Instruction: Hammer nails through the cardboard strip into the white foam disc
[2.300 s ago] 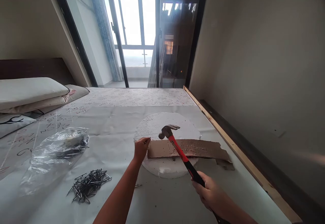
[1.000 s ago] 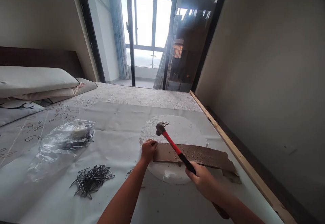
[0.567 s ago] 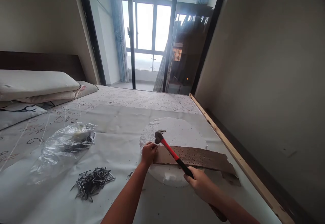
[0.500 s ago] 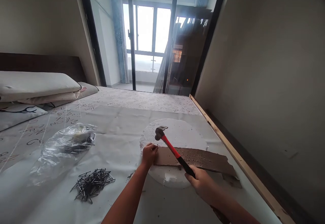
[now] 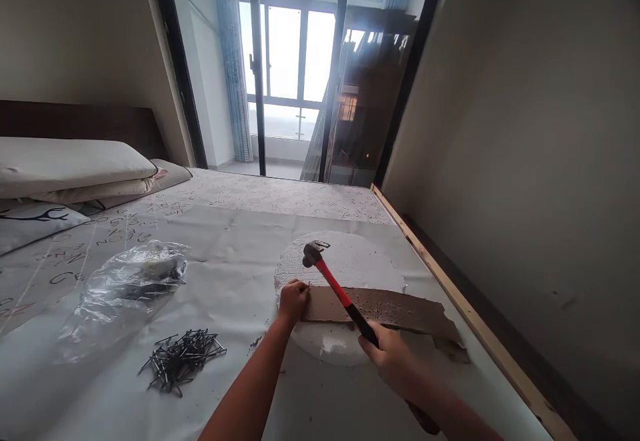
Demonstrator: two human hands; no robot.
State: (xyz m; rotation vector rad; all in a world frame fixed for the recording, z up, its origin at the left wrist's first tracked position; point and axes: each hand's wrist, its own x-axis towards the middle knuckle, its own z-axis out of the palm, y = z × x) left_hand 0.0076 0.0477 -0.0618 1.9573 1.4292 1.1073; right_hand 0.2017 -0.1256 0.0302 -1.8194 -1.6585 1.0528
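My right hand (image 5: pixel 387 353) is wrapped round the black grip of a claw hammer (image 5: pixel 336 282) with a red and black handle. The hammer head is raised just above the left end of a brown wooden board (image 5: pixel 330 306). At that end my left hand (image 5: pixel 294 299) pinches a thin nail (image 5: pixel 309 286), mostly hidden by the fingers. Many small nail heads or holes dot the board's middle and right. Beneath the board lies a round white foam disc (image 5: pixel 350 257). To the left, a pile of loose nails (image 5: pixel 184 359) rests on the pale sheet.
A clear plastic bag (image 5: pixel 130 287) with dark contents lies on the sheet-covered bed (image 5: pixel 235 247). Pillows (image 5: pixel 75 167) are stacked at the far left. A wooden rail (image 5: pixel 450 287) runs along the right edge near the wall. Glass sliding doors (image 5: pixel 255 67) stand beyond.
The whole view has shifted very slightly. Both hands keep their hold, and the hammer head stays raised near the nail with hardly any movement.
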